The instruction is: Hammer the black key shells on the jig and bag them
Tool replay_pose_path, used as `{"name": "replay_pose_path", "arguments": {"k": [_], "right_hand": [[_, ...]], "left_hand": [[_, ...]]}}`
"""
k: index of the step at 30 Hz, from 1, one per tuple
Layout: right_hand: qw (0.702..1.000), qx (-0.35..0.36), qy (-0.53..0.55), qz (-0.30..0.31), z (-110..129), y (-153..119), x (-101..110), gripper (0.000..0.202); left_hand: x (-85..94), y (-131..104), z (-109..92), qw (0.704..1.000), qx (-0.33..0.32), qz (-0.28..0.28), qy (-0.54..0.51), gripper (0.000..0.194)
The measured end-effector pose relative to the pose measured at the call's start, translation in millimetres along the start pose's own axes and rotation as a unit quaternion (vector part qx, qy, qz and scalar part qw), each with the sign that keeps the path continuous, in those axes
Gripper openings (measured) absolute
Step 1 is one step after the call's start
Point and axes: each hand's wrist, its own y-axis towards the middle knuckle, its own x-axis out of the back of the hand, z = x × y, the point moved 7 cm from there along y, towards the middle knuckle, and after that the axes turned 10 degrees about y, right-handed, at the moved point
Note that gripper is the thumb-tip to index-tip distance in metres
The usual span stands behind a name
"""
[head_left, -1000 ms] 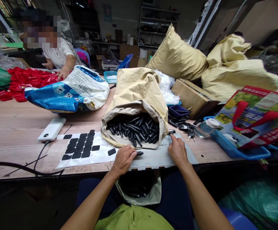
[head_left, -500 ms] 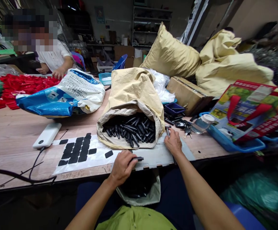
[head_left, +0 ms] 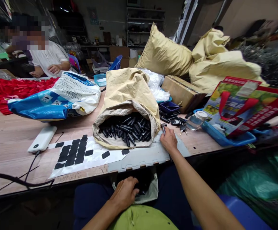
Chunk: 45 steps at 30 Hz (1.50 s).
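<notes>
My right hand rests on the grey board at the table's front, its fingers closed around a small silver T-shaped tool. Down at my lap, my left hand is over the mouth of a pale bag that has dark pieces inside. Its thumb and index finger are apart and nothing shows between them; the other fingers are partly hidden. A large beige sack lies on the table, its mouth facing me, full of black pen-shaped pieces.
Left lie a sheet with black stickers, a white power bank and a blue-white sack. Keys, a jar and a blue tray stand right. A person sits behind red pieces.
My left hand has dropped from the table edge to the lap bag, and the black pen-shaped piece it held is out of sight. My right hand still holds the T-shaped tool.
</notes>
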Motion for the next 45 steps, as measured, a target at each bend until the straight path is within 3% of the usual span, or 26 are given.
{"name": "replay_pose_path", "arguments": {"k": [3,5,7,9,11,15,19,23,28,32,38,42,45], "right_hand": [[1.000,-0.001,-0.006,-0.002,-0.6,0.3,-1.0,0.046],[1.000,0.001,-0.010,-0.003,-1.1,0.4,-1.8,0.046],[1.000,0.005,-0.013,-0.005,-1.3,0.3,-2.4,0.046],[1.000,0.005,-0.016,-0.006,-1.5,0.2,-2.7,0.046],[1.000,0.004,-0.017,-0.009,-1.6,0.2,-2.7,0.047],[1.000,0.001,-0.016,-0.008,-1.2,0.3,-2.7,0.046],[1.000,0.000,-0.016,-0.005,-1.1,-0.2,-2.2,0.047],[1.000,0.001,-0.016,-0.003,-0.2,-0.4,-1.3,0.046],[1.000,-0.009,-0.016,0.004,0.3,-0.8,-0.3,0.046],[1.000,-0.013,-0.007,-0.002,-1.1,-1.9,0.1,0.045],[1.000,-0.024,0.019,-0.001,-5.5,0.8,0.3,0.032],[0.999,-0.023,0.040,-0.014,-7.0,2.7,14.7,0.033],[0.993,-0.008,0.081,-0.083,-2.7,-11.0,37.9,0.039]], "left_hand": [[54.8,9.3,-16.7,0.990,-0.020,-0.117,-0.077,0.016],[100.7,21.7,-10.4,0.970,0.028,-0.223,-0.094,0.024],[140.9,36.1,9.4,0.941,0.116,-0.309,-0.074,0.027],[166.0,52.4,34.4,0.918,0.215,-0.331,-0.037,0.032],[175.8,69.7,53.0,0.913,0.274,-0.303,0.004,0.039],[173.0,86.7,67.2,0.915,0.307,-0.257,0.046,0.037],[170.5,72.1,70.4,0.917,0.299,-0.261,0.031,0.029],[168.3,45.1,62.9,0.931,0.209,-0.297,0.021,0.023],[135.3,32.0,40.7,0.961,0.062,-0.269,0.007,0.014],[117.5,39.2,36.0,0.966,0.035,-0.256,0.004,0.015],[118.9,49.2,38.3,0.962,0.007,-0.274,0.010,0.016],[119.4,49.3,39.6,0.965,0.001,-0.261,-0.014,0.016],[120.2,49.3,39.1,0.966,-0.004,-0.258,-0.023,0.016]]}}
